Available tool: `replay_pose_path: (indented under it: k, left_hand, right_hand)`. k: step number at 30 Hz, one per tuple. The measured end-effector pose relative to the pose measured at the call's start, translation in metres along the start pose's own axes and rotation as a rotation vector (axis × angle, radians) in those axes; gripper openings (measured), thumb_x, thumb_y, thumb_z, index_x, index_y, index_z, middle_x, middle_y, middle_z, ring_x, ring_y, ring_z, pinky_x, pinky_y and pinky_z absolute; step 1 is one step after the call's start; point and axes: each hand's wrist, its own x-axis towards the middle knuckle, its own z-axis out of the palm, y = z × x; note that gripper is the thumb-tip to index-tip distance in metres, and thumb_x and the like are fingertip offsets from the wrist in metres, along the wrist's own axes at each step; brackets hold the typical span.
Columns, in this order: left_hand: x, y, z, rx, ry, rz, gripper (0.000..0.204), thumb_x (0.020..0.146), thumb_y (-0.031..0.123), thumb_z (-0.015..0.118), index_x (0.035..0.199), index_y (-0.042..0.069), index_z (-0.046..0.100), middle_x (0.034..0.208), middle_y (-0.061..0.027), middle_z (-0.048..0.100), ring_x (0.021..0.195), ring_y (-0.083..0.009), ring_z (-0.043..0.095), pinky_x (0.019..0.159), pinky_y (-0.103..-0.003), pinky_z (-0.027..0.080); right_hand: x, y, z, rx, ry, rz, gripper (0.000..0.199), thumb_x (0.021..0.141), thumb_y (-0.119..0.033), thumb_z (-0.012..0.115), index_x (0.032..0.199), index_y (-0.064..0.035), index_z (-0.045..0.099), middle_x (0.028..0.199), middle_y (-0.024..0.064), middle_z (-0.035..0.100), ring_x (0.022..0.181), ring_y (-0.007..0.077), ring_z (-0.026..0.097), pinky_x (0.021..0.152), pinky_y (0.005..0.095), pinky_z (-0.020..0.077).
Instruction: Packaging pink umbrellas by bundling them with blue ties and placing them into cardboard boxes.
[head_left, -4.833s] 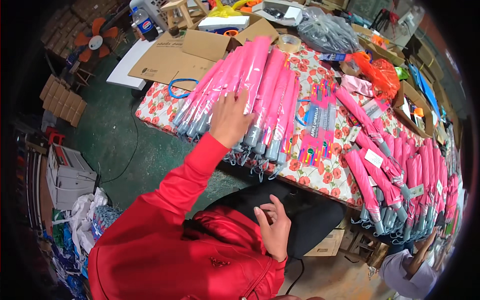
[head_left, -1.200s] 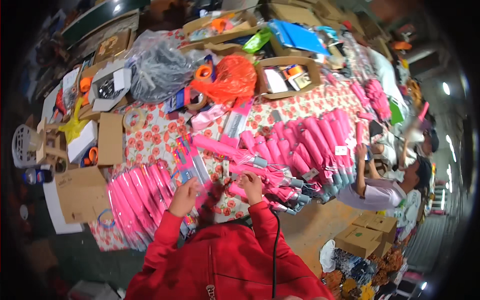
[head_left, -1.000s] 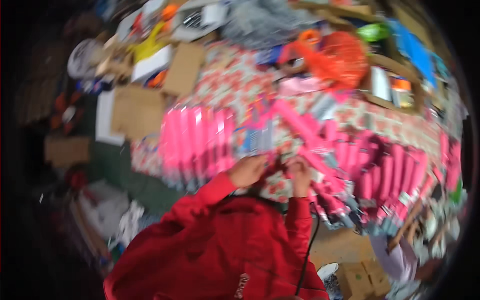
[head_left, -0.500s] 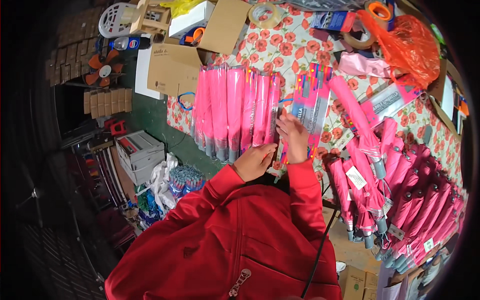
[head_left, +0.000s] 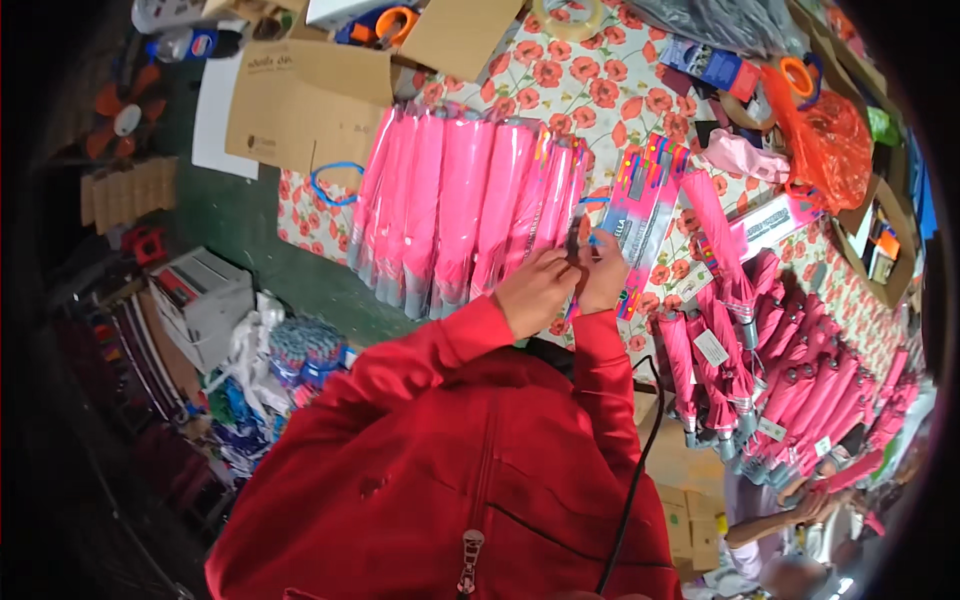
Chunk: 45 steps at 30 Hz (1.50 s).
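Both hands meet at the bench edge.
Left hand [head_left: 535,290] and right hand [head_left: 603,272], apart 4.8 s ago, now jointly pinch a pink folded umbrella [head_left: 560,205].

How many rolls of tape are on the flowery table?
3 that I can see: a clear tape roll at the top edge, an orange tape roll in the open box to its left, and an orange-rimmed tape roll by the orange bag. Clutter may hide more.

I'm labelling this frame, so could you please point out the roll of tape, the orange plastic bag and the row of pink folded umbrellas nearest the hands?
Roll of tape [head_left: 573,14], head view, its ring.
Orange plastic bag [head_left: 830,150], head view, its bulging middle.
Row of pink folded umbrellas [head_left: 460,200], head view, one sleeve's middle.
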Motion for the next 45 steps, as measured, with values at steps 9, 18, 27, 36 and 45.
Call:
replay_pose_path:
  k: [9,18,27,36,45]
  left_hand:
    - [0.004,-0.038,0.057,0.283,0.111,0.258,0.030,0.087,0.016,0.053,0.109,0.000,0.065,0.119,-0.0174,0.061,0.129,-0.0351,0.045,0.120,-0.050,0.021]
    - [0.001,-0.036,0.047,0.305,0.094,0.204,0.029,0.089,0.015,0.050,0.108,0.002,0.067,0.126,-0.0156,0.059,0.138,-0.0317,0.039,0.123,-0.050,0.017]
    - [-0.002,-0.022,0.060,0.365,0.138,0.063,0.031,0.088,0.016,0.051,0.110,0.001,0.067,0.129,-0.0138,0.059,0.140,-0.0291,0.037,0.122,-0.050,0.017]
    - [-0.006,-0.015,0.048,0.338,0.132,0.023,0.031,0.086,0.016,0.054,0.111,0.001,0.066,0.131,-0.0127,0.058,0.140,-0.0281,0.038,0.122,-0.050,0.018]
    - [-0.007,-0.021,0.067,0.285,0.197,0.028,0.025,0.086,0.017,0.058,0.104,0.003,0.067,0.129,-0.0113,0.059,0.138,-0.0279,0.040,0.121,-0.050,0.020]
  right_hand:
    - [-0.001,0.043,0.017,-0.900,0.090,-0.195,0.011,0.089,-0.012,0.061,0.097,-0.0049,0.058,0.087,0.0143,0.065,0.060,0.0345,0.061,0.056,0.0423,0.0495]
    - [0.013,0.026,-0.013,-0.342,-0.080,-0.407,0.011,0.090,-0.010,0.060,0.098,-0.0039,0.057,0.084,0.0109,0.062,0.061,0.0262,0.056,0.059,0.0361,0.0458]
    - [0.003,0.003,-0.046,0.109,-0.334,-0.108,0.018,0.095,-0.005,0.053,0.110,-0.0022,0.061,0.084,0.0055,0.059,0.069,0.0126,0.050,0.063,0.0267,0.0424]
    - [-0.018,-0.004,-0.091,0.530,-0.558,-0.079,0.033,0.096,0.003,0.047,0.128,0.0024,0.057,0.105,0.0097,0.069,0.087,0.0130,0.061,0.080,0.0198,0.0450]
    - [0.003,0.035,-0.062,0.248,-0.230,-0.123,0.031,0.097,0.000,0.053,0.127,0.0014,0.061,0.115,0.0107,0.068,0.096,0.0154,0.062,0.086,0.0226,0.0468]
